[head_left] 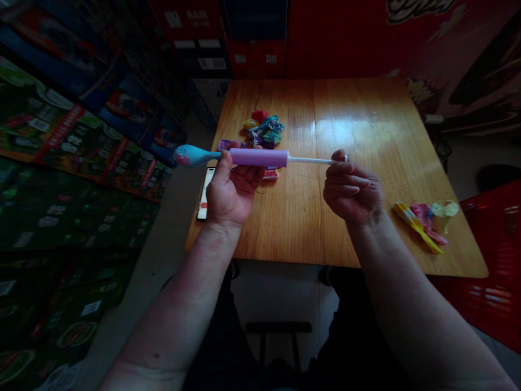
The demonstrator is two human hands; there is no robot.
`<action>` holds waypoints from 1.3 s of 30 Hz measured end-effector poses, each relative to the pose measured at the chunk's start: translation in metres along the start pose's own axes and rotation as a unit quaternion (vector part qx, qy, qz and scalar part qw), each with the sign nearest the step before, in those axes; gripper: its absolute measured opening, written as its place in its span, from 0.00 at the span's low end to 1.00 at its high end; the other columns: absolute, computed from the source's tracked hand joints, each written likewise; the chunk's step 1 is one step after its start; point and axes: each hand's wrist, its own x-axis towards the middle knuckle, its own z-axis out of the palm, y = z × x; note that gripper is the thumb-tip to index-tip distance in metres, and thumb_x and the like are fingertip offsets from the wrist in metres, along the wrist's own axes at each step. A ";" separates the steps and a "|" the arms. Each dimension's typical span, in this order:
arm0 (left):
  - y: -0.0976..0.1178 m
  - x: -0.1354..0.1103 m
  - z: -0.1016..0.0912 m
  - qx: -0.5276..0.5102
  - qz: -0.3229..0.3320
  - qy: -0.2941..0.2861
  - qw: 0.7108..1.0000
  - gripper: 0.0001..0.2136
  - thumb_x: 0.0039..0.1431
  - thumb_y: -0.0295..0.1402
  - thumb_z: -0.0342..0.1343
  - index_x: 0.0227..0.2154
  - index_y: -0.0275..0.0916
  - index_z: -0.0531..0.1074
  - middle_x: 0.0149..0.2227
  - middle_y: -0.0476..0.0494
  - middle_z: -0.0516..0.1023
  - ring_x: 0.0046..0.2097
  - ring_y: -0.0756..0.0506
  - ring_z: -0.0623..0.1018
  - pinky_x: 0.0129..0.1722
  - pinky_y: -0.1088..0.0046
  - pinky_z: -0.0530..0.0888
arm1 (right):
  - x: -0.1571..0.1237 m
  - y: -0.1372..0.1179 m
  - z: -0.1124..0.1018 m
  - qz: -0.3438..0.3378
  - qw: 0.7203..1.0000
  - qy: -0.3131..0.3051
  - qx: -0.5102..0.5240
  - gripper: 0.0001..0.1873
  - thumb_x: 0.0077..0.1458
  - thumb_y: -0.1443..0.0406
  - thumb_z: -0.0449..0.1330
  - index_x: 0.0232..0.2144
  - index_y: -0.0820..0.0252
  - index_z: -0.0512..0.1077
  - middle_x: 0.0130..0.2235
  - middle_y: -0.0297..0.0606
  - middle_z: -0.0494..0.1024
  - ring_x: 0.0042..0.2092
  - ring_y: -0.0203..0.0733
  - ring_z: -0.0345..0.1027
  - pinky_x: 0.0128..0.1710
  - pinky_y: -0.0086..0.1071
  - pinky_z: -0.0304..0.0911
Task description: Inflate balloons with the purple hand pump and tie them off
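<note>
My left hand (230, 190) is closed around the left end of a purple hand pump (260, 157), held level above the wooden table (366, 136). A partly filled blue balloon (193, 156) with pink marks sticks out from the pump's nozzle to the left. My right hand (352, 187) is closed on the end of the pump's thin white rod (311, 160), which is drawn out to the right.
A heap of limp coloured balloons (264, 130) lies on the table beyond the pump. More limp balloons (425, 217) lie near the right front corner. A white phone (204, 195) lies by the left edge. Printed cartons (73, 141) stand on the left, a red crate (494, 260) on the right.
</note>
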 end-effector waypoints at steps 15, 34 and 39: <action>-0.018 -0.009 0.004 -0.002 -0.070 -0.029 0.997 0.19 0.71 0.46 0.59 0.60 0.45 0.75 0.52 0.38 0.85 0.56 0.37 0.84 0.55 0.57 0.80 | 0.011 0.029 -0.003 0.030 0.990 -0.120 0.073 0.18 0.75 0.70 0.46 0.48 0.56 0.75 0.37 0.26 0.80 0.21 0.18 0.56 0.25 0.11 0.62; -0.022 -0.010 0.001 -0.003 -0.059 -0.033 0.998 0.19 0.70 0.46 0.60 0.57 0.43 0.76 0.51 0.37 0.86 0.58 0.37 0.83 0.54 0.61 0.81 | 0.007 0.031 0.011 0.030 0.999 -0.007 0.029 0.14 0.76 0.68 0.47 0.42 0.57 0.71 0.29 0.22 0.72 0.18 0.20 0.44 0.21 0.10 0.57; -0.012 -0.003 0.002 0.012 -0.048 0.002 0.999 0.19 0.71 0.47 0.58 0.57 0.45 0.76 0.49 0.39 0.86 0.57 0.37 0.83 0.55 0.59 0.81 | 0.006 0.013 0.010 0.025 0.999 0.015 -0.020 0.18 0.76 0.68 0.44 0.42 0.55 0.73 0.30 0.23 0.74 0.19 0.20 0.46 0.22 0.11 0.57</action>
